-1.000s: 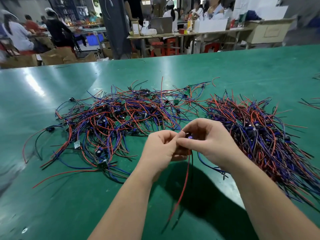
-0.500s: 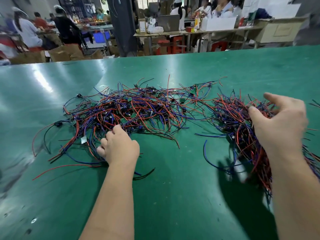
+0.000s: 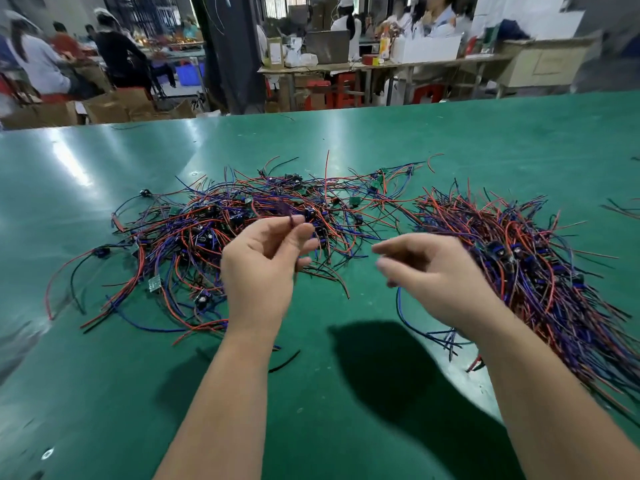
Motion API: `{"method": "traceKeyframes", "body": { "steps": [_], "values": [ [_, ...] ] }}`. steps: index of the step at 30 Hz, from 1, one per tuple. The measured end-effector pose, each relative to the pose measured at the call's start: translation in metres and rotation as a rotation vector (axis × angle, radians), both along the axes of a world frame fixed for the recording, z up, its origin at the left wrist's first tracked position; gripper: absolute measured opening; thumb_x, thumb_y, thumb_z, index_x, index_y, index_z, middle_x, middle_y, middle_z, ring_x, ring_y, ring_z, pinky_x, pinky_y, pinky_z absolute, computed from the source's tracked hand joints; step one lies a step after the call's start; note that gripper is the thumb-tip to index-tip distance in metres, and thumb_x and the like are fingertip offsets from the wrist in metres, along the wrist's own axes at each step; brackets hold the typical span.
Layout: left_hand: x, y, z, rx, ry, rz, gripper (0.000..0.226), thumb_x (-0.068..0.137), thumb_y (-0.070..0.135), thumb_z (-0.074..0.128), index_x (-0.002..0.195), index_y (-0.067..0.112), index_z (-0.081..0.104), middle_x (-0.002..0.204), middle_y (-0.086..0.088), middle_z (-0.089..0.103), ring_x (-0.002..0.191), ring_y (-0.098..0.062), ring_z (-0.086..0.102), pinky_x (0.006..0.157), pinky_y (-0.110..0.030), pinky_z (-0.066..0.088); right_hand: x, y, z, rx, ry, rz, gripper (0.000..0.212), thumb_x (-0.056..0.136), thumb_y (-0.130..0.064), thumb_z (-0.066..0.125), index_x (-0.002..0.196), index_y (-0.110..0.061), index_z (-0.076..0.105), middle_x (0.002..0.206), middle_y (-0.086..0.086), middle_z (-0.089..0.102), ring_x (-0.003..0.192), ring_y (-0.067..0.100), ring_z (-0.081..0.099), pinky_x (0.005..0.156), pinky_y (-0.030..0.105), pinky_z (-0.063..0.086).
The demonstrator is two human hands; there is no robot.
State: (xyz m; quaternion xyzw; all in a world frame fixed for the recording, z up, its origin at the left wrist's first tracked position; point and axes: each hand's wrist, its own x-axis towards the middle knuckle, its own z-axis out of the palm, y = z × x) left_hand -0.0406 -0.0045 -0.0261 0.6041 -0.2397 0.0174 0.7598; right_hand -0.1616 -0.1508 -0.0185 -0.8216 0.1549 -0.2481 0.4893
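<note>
**Hands Back at Centre, New Wire Lead in the Left Grip**

Since half a second ago, both hands have left the piles and come toward the middle of the counter (image 3: pixel 104 393). The left hand (image 3: pixel 263 271) was down on the loose tangle and is now raised in front of it. The right hand (image 3: pixel 440 275) was over the pile on the right and has drawn in toward the left hand.

**Grip state**
- Left grip: grasping. Thumb and forefinger pinch a thin wire lead (image 3: pixel 292 221) at the fingertips, held above the near edge of the tangle. How far the lead runs below the hand cannot be told.
- Right grip: released. The fingers are loosely curled and blurred by motion, and nothing is seen in them. The hand is apart from the left hand.

**Work status**
- Done: the combed pile (image 3: pixel 540 271) on the right, dense, with red, blue and purple leads lying roughly in one direction.
- Left: the loose tangle (image 3: pixel 194 237) on the left, with leads crossing at all angles and small green circuit boards (image 3: pixel 354 201) among them.
- Judgement: about the midpoint. One lead is in hand, not yet taken up by the right hand and not yet laid on the combed pile.
</note>
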Motion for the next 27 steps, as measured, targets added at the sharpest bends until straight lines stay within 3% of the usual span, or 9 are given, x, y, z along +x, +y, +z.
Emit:
{"method": "traceKeyframes", "body": {
  "steps": [4,9,12,15,17,20,23,25,27],
  "values": [
    [-0.024,-0.016,0.003,-0.254,0.224,-0.258,0.014,0.073,0.024,0.067,0.074,0.013,0.059,0.076,-0.007,0.074,0.072,-0.017,0.072,0.058,-0.023,0.055,0.005,0.021,-0.007,0.186,0.083,0.295,0.035,0.062,-0.035,0.077,0.095,-0.025,0.069,0.092,0.0,0.074,0.064,0.015,0.061,0.07,0.042,0.054],
    [-0.028,-0.021,0.002,-0.399,0.359,-0.322,0.021,0.074,0.024,0.063,0.08,0.008,0.051,0.088,-0.01,0.074,0.083,-0.02,0.072,0.067,-0.025,0.057,0.012,0.035,-0.012,0.345,-0.039,0.247,0.006,0.079,-0.003,0.07,0.079,-0.009,0.068,0.063,0.004,0.068,0.046,0.011,0.056,0.046,0.018,0.04],
    [-0.021,-0.018,0.003,-0.289,0.34,-0.271,0.031,0.08,0.039,0.054,0.092,0.01,0.058,0.1,-0.008,0.073,0.095,-0.021,0.07,0.082,-0.029,0.056,0.013,0.028,-0.007,0.618,-0.16,0.162,0.009,0.075,-0.014,0.068,0.08,-0.006,0.067,0.062,0.006,0.068,0.042,0.009,0.054,0.044,0.016,0.04],
    [-0.018,-0.018,0.0,0.011,0.385,-0.286,0.035,0.095,0.044,0.038,0.1,0.017,0.061,0.097,-0.003,0.073,0.089,-0.015,0.071,0.079,-0.024,0.054,0.009,0.013,0.002,0.902,-0.28,0.11,0.018,0.072,-0.019,0.062,0.085,-0.006,0.067,0.063,0.005,0.066,0.042,0.006,0.051,0.046,0.013,0.046],
    [-0.023,-0.019,-0.002,0.154,0.392,-0.39,0.036,0.099,0.037,0.036,0.101,0.014,0.064,0.09,-0.002,0.074,0.079,-0.017,0.071,0.076,-0.025,0.055,0.006,0.005,0.005,0.96,-0.323,0.102,0.019,0.075,-0.02,0.059,0.088,-0.009,0.067,0.063,0.002,0.064,0.044,0.005,0.05,0.048,0.013,0.046],
    [-0.033,-0.021,-0.003,0.181,0.35,-0.513,0.028,0.096,0.025,0.047,0.098,0.007,0.069,0.084,-0.003,0.074,0.07,-0.018,0.07,0.067,-0.022,0.057,0.006,0.001,0.006,0.976,-0.341,0.085,0.02,0.076,-0.021,0.058,0.09,-0.012,0.069,0.063,-0.001,0.064,0.045,0.003,0.048,0.05,0.012,0.046],
    [-0.038,-0.02,-0.002,0.214,0.234,-0.532,0.013,0.09,0.019,0.059,0.089,0.014,0.071,0.077,0.0,0.074,0.065,-0.007,0.068,0.059,-0.012,0.049,0.006,-0.001,0.007,1.003,-0.352,0.082,0.02,0.077,-0.022,0.058,0.091,-0.013,0.069,0.064,-0.002,0.064,0.043,0.002,0.047,0.052,0.012,0.045],
    [-0.037,-0.019,-0.002,0.227,0.176,-0.519,0.008,0.084,0.019,0.065,0.087,0.014,0.07,0.074,0.002,0.073,0.064,0.0,0.064,0.059,-0.009,0.045,0.006,-0.002,0.007,1.032,-0.361,0.095,0.021,0.077,-0.021,0.058,0.092,-0.012,0.068,0.064,-0.002,0.064,0.042,0.001,0.048,0.051,0.011,0.046],
    [-0.038,-0.019,-0.002,0.208,0.147,-0.506,0.022,0.073,0.025,0.071,0.091,0.013,0.069,0.079,0.001,0.072,0.07,0.0,0.064,0.067,-0.011,0.046,0.007,-0.001,0.006,1.062,-0.357,0.103,0.019,0.075,-0.02,0.06,0.089,-0.012,0.071,0.065,-0.001,0.065,0.043,0.002,0.05,0.049,0.011,0.046]
  ]
}}
